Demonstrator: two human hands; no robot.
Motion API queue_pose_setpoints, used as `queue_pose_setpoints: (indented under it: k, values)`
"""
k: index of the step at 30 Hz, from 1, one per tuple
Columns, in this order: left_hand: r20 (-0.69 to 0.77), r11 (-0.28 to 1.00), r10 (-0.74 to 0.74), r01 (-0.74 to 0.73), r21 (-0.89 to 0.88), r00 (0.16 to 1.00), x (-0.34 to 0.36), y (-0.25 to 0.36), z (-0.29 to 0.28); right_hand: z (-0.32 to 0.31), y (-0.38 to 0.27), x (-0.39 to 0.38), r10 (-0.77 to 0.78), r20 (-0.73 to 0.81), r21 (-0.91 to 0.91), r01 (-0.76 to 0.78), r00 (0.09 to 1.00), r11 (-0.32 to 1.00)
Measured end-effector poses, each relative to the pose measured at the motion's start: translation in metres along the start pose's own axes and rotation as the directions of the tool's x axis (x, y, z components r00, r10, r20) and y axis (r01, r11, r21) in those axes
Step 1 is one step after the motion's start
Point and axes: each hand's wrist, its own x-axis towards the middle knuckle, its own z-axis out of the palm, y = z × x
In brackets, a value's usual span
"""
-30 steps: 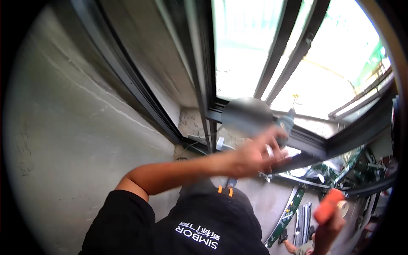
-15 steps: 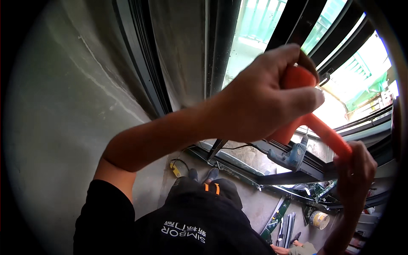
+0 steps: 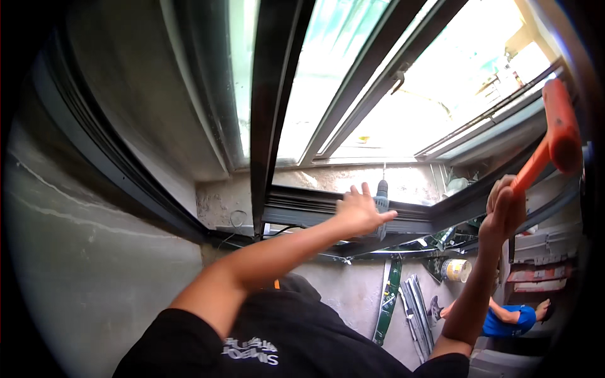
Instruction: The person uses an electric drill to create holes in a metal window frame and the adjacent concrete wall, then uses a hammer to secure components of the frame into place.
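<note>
My right hand [image 3: 502,211] is wrapped round the handle of an orange mallet [image 3: 561,126] and holds it up at the right, its head above the fist. My left hand [image 3: 360,213] reaches forward with its fingers spread and nothing in them. Beside and partly behind that hand, a blue-grey power drill [image 3: 382,200] sits on the dark lower rail of the window frame [image 3: 413,218], its bit pointing away from me. My left hand hides part of the drill's body, and I cannot tell whether it touches it.
A dark upright bar [image 3: 275,94] stands left of the drill, and a window handle [image 3: 399,79] sits on a sash. On the floor are a green strip [image 3: 387,302], grey metal profiles [image 3: 416,315] and a yellow-white bucket [image 3: 456,270]. A person in blue [image 3: 510,320] is at lower right.
My left hand has let go of the mallet's head and dropped toward the drill with its fingers spread. The right hand has swung the mallet up and right. The view has shifted too.
</note>
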Motion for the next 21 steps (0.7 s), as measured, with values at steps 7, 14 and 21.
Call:
queue_pose_setpoints:
  k: [7, 14, 21]
  values:
    - [0.052, 0.989, -0.087, 0.093, -0.113, 0.995, 0.040, 0.006, 0.083, 0.002, 0.003, -0.111, 0.195, 0.001, -0.006, -0.195, 0.981, 0.981]
    - [-0.113, 0.712, 0.598, -0.591, -0.381, 0.793, -0.121, -0.075, 0.038, -0.033, 0.004, -0.189, 0.256, -0.036, 0.141, -0.248, 0.966, 0.958]
    - [-0.529, 0.677, 0.221, -0.519, -0.522, 0.820, -0.282, -0.298, 0.080, 0.069, -0.031, -0.216, 0.151, -0.107, 0.309, -0.111, 0.983, 0.944]
